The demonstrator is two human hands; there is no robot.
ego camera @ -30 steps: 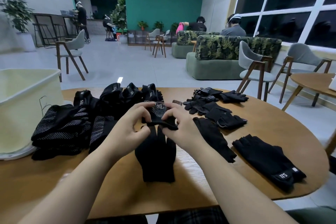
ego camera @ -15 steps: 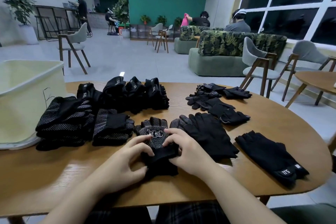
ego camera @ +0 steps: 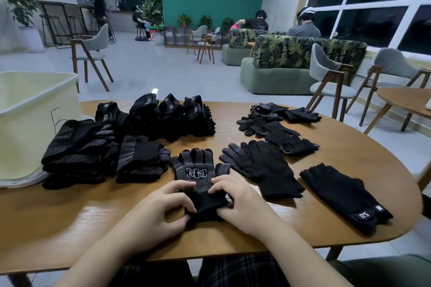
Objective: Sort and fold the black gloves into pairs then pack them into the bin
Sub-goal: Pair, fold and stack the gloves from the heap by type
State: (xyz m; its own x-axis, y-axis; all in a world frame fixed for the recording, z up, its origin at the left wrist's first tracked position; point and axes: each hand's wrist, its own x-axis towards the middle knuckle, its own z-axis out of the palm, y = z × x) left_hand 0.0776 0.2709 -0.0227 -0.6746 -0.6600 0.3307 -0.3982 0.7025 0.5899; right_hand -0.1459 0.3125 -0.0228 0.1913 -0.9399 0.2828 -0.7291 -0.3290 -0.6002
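A black dotted glove pair (ego camera: 195, 170) lies flat on the wooden table (ego camera: 70, 221), fingers pointing away from me. My left hand (ego camera: 163, 207) and my right hand (ego camera: 235, 200) pinch its plain cuff from either side. Folded dotted pairs (ego camera: 140, 161) and a taller stack (ego camera: 77, 147) sit to the left, with folded plain pairs (ego camera: 168, 116) behind them. The pale yellow bin (ego camera: 30, 123) stands at the far left. Loose gloves (ego camera: 263, 170) lie to the right, a fingerless glove (ego camera: 342, 196) beyond them.
More unsorted gloves (ego camera: 275, 121) lie at the far right of the table. The table's curved right edge is near the fingerless glove. Chairs (ego camera: 326, 81), a sofa and a second table (ego camera: 405, 100) stand beyond; several people sit or stand in the background.
The glove pair was held up between both hands a second ago; it has come down and been laid flat on the table, and both hands now hold its cuff.
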